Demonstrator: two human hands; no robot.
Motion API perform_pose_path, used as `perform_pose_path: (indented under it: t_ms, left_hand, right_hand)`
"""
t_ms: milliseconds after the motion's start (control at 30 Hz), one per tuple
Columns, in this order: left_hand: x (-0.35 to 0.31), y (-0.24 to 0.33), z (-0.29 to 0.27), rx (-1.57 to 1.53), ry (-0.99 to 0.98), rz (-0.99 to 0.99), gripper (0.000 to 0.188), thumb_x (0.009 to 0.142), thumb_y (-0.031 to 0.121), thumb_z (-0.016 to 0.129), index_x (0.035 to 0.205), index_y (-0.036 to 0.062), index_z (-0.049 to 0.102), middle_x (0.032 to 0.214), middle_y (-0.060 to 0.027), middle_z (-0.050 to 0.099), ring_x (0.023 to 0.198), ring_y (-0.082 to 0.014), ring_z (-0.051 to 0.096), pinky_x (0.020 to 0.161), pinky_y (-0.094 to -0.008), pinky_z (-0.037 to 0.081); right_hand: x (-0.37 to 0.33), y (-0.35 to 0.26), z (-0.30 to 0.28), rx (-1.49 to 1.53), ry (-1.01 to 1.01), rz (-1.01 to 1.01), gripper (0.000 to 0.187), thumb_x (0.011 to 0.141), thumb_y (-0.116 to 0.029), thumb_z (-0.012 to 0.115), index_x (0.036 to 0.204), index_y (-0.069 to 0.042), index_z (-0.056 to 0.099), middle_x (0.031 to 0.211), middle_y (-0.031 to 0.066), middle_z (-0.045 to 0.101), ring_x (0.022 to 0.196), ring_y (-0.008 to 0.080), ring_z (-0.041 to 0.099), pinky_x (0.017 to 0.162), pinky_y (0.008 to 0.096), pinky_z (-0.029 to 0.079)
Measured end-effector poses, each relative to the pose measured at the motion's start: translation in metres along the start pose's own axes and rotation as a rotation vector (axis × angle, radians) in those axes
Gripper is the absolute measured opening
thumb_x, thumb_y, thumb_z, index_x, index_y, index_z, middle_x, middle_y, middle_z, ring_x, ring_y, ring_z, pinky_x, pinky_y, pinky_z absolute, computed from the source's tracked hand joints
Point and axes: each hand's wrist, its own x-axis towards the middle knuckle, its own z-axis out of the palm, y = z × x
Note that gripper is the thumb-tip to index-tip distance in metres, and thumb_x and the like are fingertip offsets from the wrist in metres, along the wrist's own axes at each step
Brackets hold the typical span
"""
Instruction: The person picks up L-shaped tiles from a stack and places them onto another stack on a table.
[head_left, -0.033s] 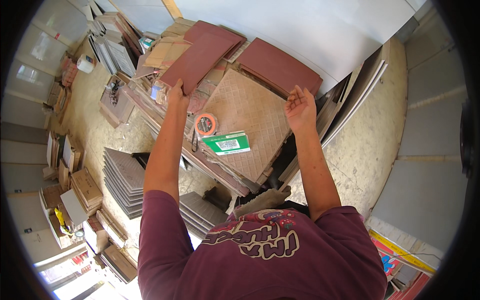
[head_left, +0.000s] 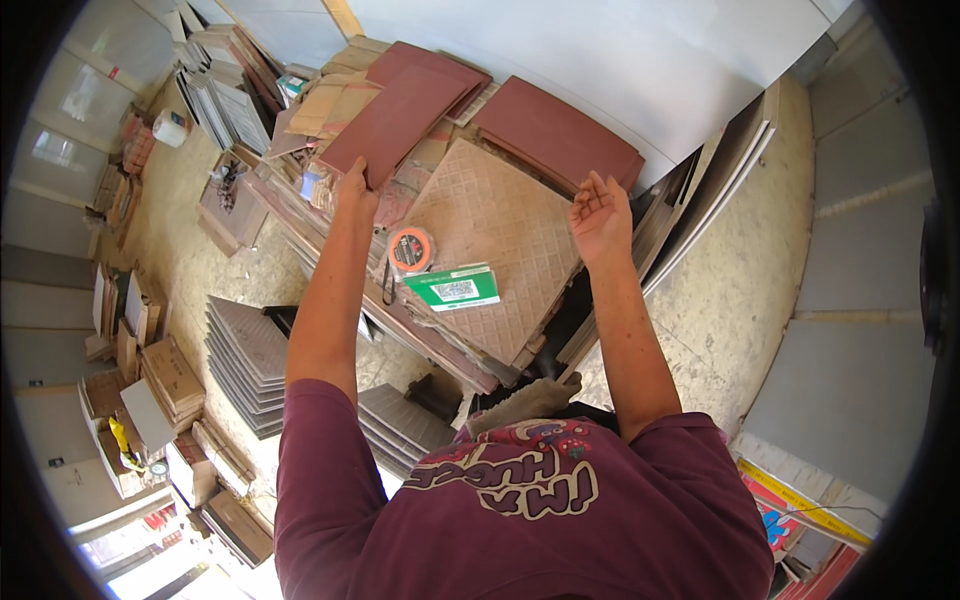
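My left hand (head_left: 356,186) is closed on the near corner of a long reddish-brown tile (head_left: 390,120), its fingers partly hidden. That tile slants across more tiles of the same colour (head_left: 455,82). My right hand (head_left: 598,208) holds nothing; its palm faces up with the fingers loosely curled and apart. It is close to the near edge of a second stack of reddish-brown tiles (head_left: 560,130). Between my hands lies a square tan tile with a grid pattern (head_left: 490,220). An orange-rimmed tape measure (head_left: 411,250) and a green-and-white card with a square code (head_left: 455,288) rest on its left part.
A white panel wall (head_left: 640,60) rises behind the tiles. Fanned grey tiles (head_left: 245,360) stand on the floor at left, with cardboard boxes (head_left: 172,380) farther left. Long boards (head_left: 715,205) lean at the right. A white bucket (head_left: 171,127) sits far left.
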Motion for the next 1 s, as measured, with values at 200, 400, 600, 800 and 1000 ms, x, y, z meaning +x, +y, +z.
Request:
perform_pose_path:
  t_ms: [200,400,600,800,1000]
  left_hand:
    - [0.014,0.009,0.025,0.177,0.099,-0.197,0.027,0.077,0.005,0.054,0.104,0.0085,0.048,0.095,-0.0079,0.057,0.079,-0.0252,0.059,0.056,-0.0425,0.052]
    - [0.056,0.014,0.020,0.225,0.007,-0.229,0.036,0.074,0.008,0.058,0.108,0.0102,0.047,0.098,-0.0084,0.056,0.082,-0.0248,0.058,0.059,-0.0416,0.050]
    - [0.032,0.031,0.047,0.313,-0.039,-0.355,0.039,0.079,0.015,0.056,0.116,0.0104,0.047,0.114,-0.0104,0.053,0.105,-0.0266,0.051,0.083,-0.0484,0.042]
    - [0.011,0.023,0.039,0.356,-0.112,-0.164,0.040,0.079,0.021,0.059,0.116,0.0106,0.047,0.118,-0.0090,0.050,0.109,-0.0258,0.047,0.088,-0.0497,0.036]
    - [0.008,0.018,0.007,0.449,-0.074,-0.057,0.060,0.074,0.021,0.064,0.125,0.0094,0.036,0.131,-0.0180,0.028,0.121,-0.0308,0.028,0.089,-0.0498,0.036]
  right_hand:
    - [0.003,-0.001,-0.008,-0.017,0.093,-0.059,0.025,0.081,-0.019,0.057,0.097,-0.001,0.052,0.082,0.0052,0.054,0.068,0.0129,0.052,0.060,0.0231,0.044]
    - [0.011,0.004,-0.024,-0.101,0.346,-0.164,0.025,0.078,-0.011,0.057,0.101,-0.005,0.052,0.083,0.0019,0.053,0.072,0.0111,0.053,0.065,0.0271,0.044]
    - [0.008,0.004,-0.024,-0.203,0.437,-0.119,0.047,0.078,-0.001,0.048,0.123,-0.006,0.040,0.086,0.0027,0.047,0.075,0.0108,0.048,0.076,0.0337,0.041]
    - [0.010,0.002,-0.024,-0.249,0.420,-0.051,0.062,0.079,0.006,0.044,0.136,-0.009,0.024,0.084,0.0032,0.044,0.071,0.0110,0.044,0.080,0.0348,0.040]
    - [0.012,0.004,-0.022,-0.208,0.451,-0.043,0.058,0.080,0.006,0.043,0.134,-0.009,0.028,0.087,0.0047,0.045,0.071,0.0124,0.046,0.078,0.0346,0.042]
